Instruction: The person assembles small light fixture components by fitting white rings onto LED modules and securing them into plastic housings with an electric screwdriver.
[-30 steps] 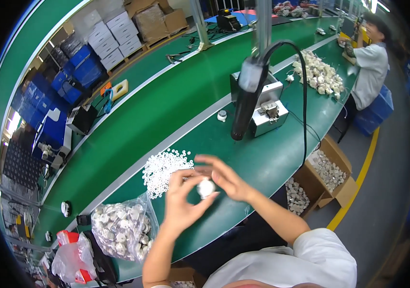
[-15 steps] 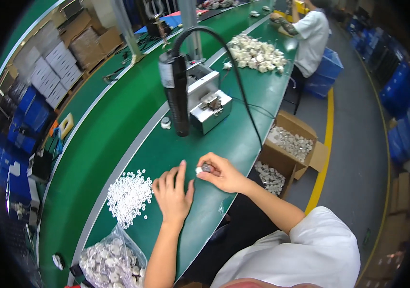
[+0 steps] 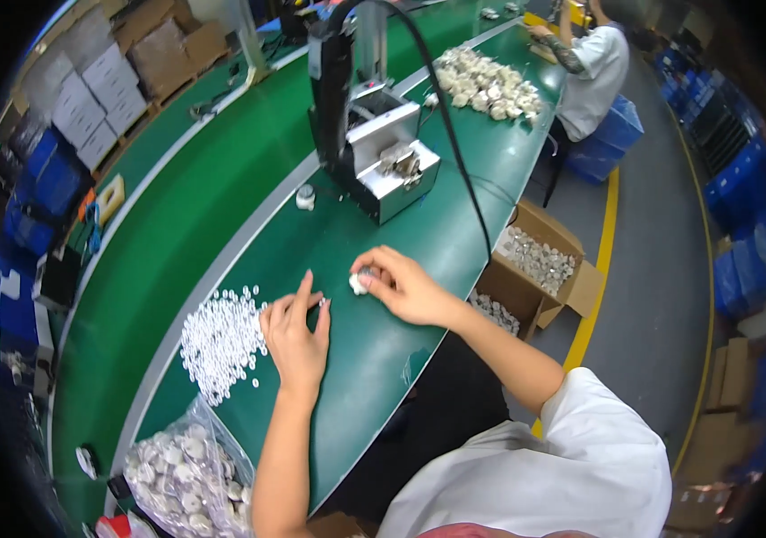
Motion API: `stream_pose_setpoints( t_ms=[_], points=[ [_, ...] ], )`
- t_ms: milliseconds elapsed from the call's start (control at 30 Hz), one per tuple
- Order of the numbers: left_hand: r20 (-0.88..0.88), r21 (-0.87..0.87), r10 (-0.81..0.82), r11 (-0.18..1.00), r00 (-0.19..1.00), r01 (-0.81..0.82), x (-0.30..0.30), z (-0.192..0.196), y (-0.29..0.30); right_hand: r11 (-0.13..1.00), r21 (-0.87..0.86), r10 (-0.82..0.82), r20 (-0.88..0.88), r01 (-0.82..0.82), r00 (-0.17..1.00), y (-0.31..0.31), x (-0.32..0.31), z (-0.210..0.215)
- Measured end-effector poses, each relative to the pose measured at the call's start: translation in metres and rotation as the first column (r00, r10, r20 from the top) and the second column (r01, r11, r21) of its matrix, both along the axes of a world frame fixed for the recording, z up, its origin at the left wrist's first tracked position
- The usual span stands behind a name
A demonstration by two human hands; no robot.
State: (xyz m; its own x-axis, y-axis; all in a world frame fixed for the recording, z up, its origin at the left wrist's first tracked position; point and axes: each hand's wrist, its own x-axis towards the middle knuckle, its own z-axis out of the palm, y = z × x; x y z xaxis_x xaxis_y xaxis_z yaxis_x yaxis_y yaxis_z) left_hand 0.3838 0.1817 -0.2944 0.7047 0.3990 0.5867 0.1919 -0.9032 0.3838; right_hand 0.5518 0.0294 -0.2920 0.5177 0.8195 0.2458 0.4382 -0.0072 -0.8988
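My right hand (image 3: 405, 289) grips a small white-and-grey round part (image 3: 359, 283) between thumb and fingers, just above the green table. To its left, my left hand (image 3: 295, 341) has thumb and index finger drawn together on a tiny pale piece that looks like a small white ring (image 3: 323, 302); its other fingers stretch forward. The pile of small white rings (image 3: 221, 345) lies right beside the left hand. Beyond both hands stands a metal box-shaped fixture (image 3: 396, 170) with a metal piece on top. A small white part (image 3: 305, 197) sits on the table near it.
A dark upright tool with a cable (image 3: 333, 99) stands by the fixture. A clear bag of round white parts (image 3: 190, 475) lies near left. Cardboard boxes of parts (image 3: 540, 255) stand right of the table. Farther off are a white heap (image 3: 489, 85) and a seated co-worker (image 3: 596, 72).
My left thumb and index finger have come together on a tiny pale piece. My right hand still holds the round part, now turned with more white showing. The whole view has shifted slightly.
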Motion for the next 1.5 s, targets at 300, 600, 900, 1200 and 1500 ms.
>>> stream_pose_setpoints(
  t_ms=[300, 600, 900, 1200, 1500],
  points=[
    [0.011, -0.163, -0.010, 0.986, 1.000, 0.012, 0.001, 0.009, 0.000, 0.985, -0.148, 0.082, -0.026, -0.085, 0.996, 0.017, 0.004, 0.013],
    [0.020, 0.009, -0.060, 0.998, 0.998, 0.060, 0.005, 0.002, 0.001, 0.996, 0.039, 0.077, -0.084, -0.074, 0.994, 0.016, 0.006, -0.002],
    [0.017, 0.025, -0.092, 0.996, 0.996, 0.091, 0.020, 0.009, 0.007, 0.993, 0.094, -0.076, -0.009, 0.076, 0.997, 0.019, 0.007, 0.000],
    [-0.020, -0.038, -0.097, 0.995, 0.995, 0.096, 0.016, 0.007, 0.008, 0.984, 0.122, -0.134, 0.015, 0.131, 0.991, 0.025, -0.003, -0.010],
    [-0.054, -0.079, -0.094, 0.993, 0.994, 0.090, 0.033, 0.008, 0.008, 0.995, 0.081, -0.059, -0.040, 0.062, 0.997, 0.015, 0.004, 0.004]
  ],
)
